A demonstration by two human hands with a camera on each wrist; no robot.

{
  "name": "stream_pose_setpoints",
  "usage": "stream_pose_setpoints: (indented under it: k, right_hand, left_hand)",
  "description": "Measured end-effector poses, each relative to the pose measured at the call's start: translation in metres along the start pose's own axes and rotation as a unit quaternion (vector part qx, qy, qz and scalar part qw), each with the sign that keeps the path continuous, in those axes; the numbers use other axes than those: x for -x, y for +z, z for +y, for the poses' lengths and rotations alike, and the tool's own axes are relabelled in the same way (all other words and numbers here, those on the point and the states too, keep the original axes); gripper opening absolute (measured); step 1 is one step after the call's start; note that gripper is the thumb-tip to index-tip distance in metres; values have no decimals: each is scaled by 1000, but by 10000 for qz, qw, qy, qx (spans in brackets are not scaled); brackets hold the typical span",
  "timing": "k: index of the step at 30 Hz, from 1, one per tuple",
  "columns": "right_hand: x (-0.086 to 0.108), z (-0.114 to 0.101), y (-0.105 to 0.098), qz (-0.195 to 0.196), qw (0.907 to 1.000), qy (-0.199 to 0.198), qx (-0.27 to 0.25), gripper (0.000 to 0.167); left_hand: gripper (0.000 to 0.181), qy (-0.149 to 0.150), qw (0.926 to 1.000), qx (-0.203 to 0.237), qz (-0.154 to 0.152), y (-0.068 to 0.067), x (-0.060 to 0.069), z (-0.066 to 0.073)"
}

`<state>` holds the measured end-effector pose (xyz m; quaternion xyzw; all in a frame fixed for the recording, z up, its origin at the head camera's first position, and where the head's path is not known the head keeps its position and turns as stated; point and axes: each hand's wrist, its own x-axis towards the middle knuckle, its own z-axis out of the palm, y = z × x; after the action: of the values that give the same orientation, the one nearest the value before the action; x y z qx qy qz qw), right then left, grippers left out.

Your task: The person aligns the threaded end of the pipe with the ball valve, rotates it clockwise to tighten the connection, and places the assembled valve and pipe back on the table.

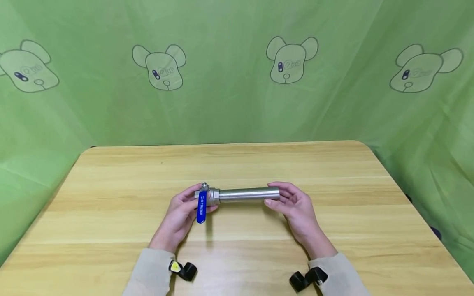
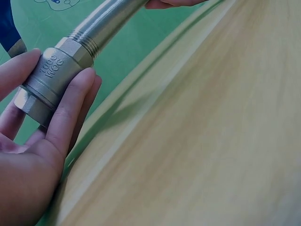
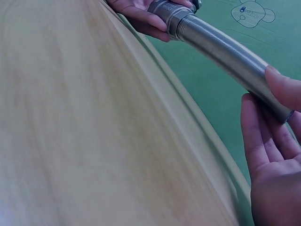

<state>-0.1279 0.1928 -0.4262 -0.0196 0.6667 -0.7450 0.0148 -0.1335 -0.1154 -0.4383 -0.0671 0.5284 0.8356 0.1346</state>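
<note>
A steel ball valve [image 1: 212,197] with a blue lever handle [image 1: 201,206] is joined to a straight steel pipe [image 1: 249,195]. My left hand [image 1: 180,216] grips the valve body, fingers and thumb around it; raised lettering shows on the body in the left wrist view. The pipe's free end lies between the thumb and fingers of my right hand [image 1: 298,209]. Threads [image 3: 181,28] show where the pipe enters the valve in the right wrist view. Both parts are held above the table, roughly level, with the lever hanging toward me.
The wooden table [image 1: 237,255] spreads beneath both hands. Green cloth [image 1: 229,102] printed with bear-head outlines hangs behind it and at both sides. Each sleeve carries a small black device, one at the left wrist [image 1: 189,271] and one at the right [image 1: 299,282].
</note>
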Motion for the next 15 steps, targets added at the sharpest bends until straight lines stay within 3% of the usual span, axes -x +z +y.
stream_pose_setpoints:
  k: [15]
  right_hand:
    - [0,-2,2,215,9989,289,300,44]
  left_hand:
    - [60,43,10000,-64,-45,1,1,1]
